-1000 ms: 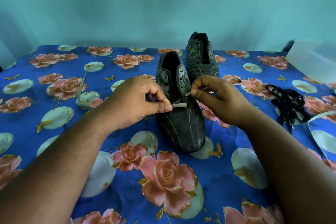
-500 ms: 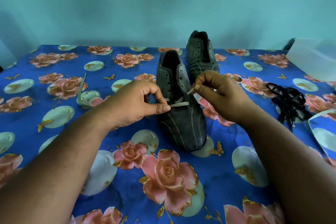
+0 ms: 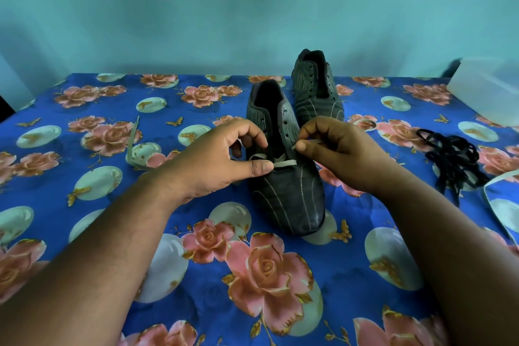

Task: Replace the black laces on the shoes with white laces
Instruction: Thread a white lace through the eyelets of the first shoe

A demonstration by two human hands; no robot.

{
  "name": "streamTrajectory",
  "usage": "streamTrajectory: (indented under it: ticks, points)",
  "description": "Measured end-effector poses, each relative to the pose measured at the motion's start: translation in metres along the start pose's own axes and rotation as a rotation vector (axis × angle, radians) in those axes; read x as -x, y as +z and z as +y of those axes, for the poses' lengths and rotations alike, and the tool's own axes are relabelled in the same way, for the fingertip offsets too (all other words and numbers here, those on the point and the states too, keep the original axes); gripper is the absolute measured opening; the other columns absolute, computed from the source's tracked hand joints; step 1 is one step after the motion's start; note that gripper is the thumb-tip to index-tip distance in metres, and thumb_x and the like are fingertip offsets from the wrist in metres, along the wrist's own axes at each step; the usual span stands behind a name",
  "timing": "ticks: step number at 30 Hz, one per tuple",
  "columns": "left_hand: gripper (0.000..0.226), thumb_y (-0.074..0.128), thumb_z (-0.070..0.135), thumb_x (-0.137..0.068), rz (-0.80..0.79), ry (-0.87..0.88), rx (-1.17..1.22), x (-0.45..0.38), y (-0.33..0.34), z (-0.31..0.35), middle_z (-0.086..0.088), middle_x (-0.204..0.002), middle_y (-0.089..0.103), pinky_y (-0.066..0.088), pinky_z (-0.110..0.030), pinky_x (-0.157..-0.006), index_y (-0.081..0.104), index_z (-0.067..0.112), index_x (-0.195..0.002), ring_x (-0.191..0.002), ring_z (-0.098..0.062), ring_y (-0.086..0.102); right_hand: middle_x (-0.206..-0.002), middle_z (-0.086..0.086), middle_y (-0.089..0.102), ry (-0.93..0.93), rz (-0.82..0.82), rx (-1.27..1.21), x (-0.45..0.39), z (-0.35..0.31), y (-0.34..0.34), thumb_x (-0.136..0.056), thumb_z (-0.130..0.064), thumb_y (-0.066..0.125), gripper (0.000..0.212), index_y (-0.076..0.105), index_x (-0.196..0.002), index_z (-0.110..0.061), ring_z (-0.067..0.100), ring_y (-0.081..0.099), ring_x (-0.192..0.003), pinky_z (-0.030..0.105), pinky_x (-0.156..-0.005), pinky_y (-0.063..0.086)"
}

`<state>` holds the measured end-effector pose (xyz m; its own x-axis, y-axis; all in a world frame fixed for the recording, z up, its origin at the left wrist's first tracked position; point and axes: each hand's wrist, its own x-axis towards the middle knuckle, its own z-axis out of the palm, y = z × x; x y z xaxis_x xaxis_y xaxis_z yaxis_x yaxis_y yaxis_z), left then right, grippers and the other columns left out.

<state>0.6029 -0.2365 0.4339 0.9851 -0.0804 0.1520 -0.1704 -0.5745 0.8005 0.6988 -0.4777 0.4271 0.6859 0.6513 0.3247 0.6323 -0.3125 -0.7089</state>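
Both hands, left hand point(image 3: 222, 161) and right hand point(image 3: 334, 153), pinch the white lace point(image 3: 285, 163) on the near shoe point(image 3: 283, 177); uneven pulling could slip it out of the eyelets.

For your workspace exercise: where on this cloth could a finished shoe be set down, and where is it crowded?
Free: the wide near stretch of cloth between the forearms, and the far-left area beyond the spare white lace. Crowded: the middle, where both hands work at the near shoe, and the right side, with the black laces and plastic box.
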Motion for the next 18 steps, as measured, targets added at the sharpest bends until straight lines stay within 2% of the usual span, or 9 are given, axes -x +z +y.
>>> streamTrajectory:
  ticks: [2,4,7,9,11,13,15,16,18]
  points:
    - [0.046,0.081,0.05,-0.067,-0.021,-0.131,0.096,-0.001,0.002,-0.003,-0.003,-0.1,0.057,0.047,-0.036,-0.08,0.063,0.027,-0.103,-0.083,-0.012,0.051,-0.067,0.009,0.062,0.023,0.013,0.016,0.0,0.0,-0.001,-0.092,-0.04,0.067,0.021,0.067,-0.093,-0.019,0.015,0.052,-0.05,0.021,-0.051,0.041]
    - [0.054,0.086,0.051,-0.066,-0.063,-0.252,0.187,-0.002,0.003,-0.009,-0.002,-0.094,0.057,0.045,-0.038,-0.08,0.059,0.022,-0.103,-0.083,-0.015,0.051,-0.067,0.002,0.06,0.048,0.004,-0.009,0.0,-0.001,-0.001,-0.097,-0.03,0.067,0.014,0.067,-0.091,-0.017,0.007,0.053,-0.052,0.016,-0.052,0.041]
    - [0.07,0.09,0.063,-0.058,-0.074,-0.335,0.201,-0.004,0.003,-0.013,-0.003,-0.091,0.063,0.046,-0.036,-0.079,0.057,0.021,-0.102,-0.082,-0.014,0.055,-0.073,-0.009,0.061,0.042,0.004,0.002,-0.002,-0.002,0.002,-0.1,-0.025,0.064,0.013,0.065,-0.089,-0.02,0.006,0.057,-0.065,0.022,-0.062,0.047]
    - [0.074,0.088,0.068,-0.058,-0.058,-0.355,0.168,-0.004,0.002,-0.013,-0.004,-0.087,0.066,0.046,-0.035,-0.075,0.058,0.017,-0.104,-0.078,-0.014,0.057,-0.066,0.0,0.053,0.105,-0.002,-0.105,0.0,-0.006,0.002,-0.102,-0.023,0.061,0.016,0.063,-0.089,-0.014,0.015,0.05,-0.049,0.022,-0.046,0.042]
    - [0.064,0.083,0.067,-0.066,-0.052,-0.295,0.088,-0.002,0.001,-0.01,-0.003,-0.074,0.063,0.04,-0.034,-0.068,0.062,0.016,-0.098,-0.069,-0.012,0.051,-0.063,0.012,0.047,0.139,-0.011,-0.156,0.001,-0.008,-0.001,-0.102,-0.023,0.06,0.018,0.062,-0.09,-0.01,0.024,0.044,-0.042,0.023,-0.038,0.038]
    - [0.047,0.077,0.058,-0.073,-0.078,-0.176,0.046,0.0,-0.001,-0.005,0.0,-0.064,0.054,0.032,-0.032,-0.062,0.066,0.015,-0.089,-0.062,-0.013,0.042,-0.067,0.025,0.048,0.137,-0.01,-0.143,0.001,-0.011,-0.003,-0.101,-0.026,0.062,0.017,0.063,-0.09,-0.013,0.036,0.047,-0.043,0.035,-0.038,0.045]
    - [0.033,0.07,0.049,-0.081,-0.107,-0.074,0.067,0.002,-0.005,0.001,0.004,-0.061,0.054,0.035,-0.027,-0.059,0.071,0.016,-0.083,-0.061,-0.009,0.043,-0.076,0.033,0.054,0.143,0.004,-0.117,0.001,-0.011,-0.006,-0.099,-0.033,0.064,0.016,0.065,-0.089,-0.021,0.053,0.054,-0.054,0.06,-0.044,0.049]
    - [0.031,0.067,0.046,-0.084,-0.103,-0.046,0.082,0.003,-0.007,0.002,0.003,-0.063,0.057,0.038,-0.022,-0.06,0.073,0.016,-0.083,-0.063,-0.006,0.047,-0.077,0.033,0.057,0.144,0.01,-0.11,0.002,-0.01,-0.008,-0.098,-0.035,0.065,0.016,0.066,-0.087,-0.023,0.055,0.056,-0.058,0.067,-0.048,0.049]
    - [0.032,0.061,0.044,-0.088,-0.073,-0.019,0.075,0.003,-0.012,0.0,0.003,-0.071,0.063,0.042,-0.016,-0.065,0.074,0.015,-0.083,-0.068,-0.003,0.053,-0.073,0.029,0.058,0.135,0.015,-0.107,0.004,-0.011,-0.011,-0.096,-0.035,0.067,0.016,0.068,-0.085,-0.023,0.048,0.057,-0.054,0.069,-0.05,0.048]
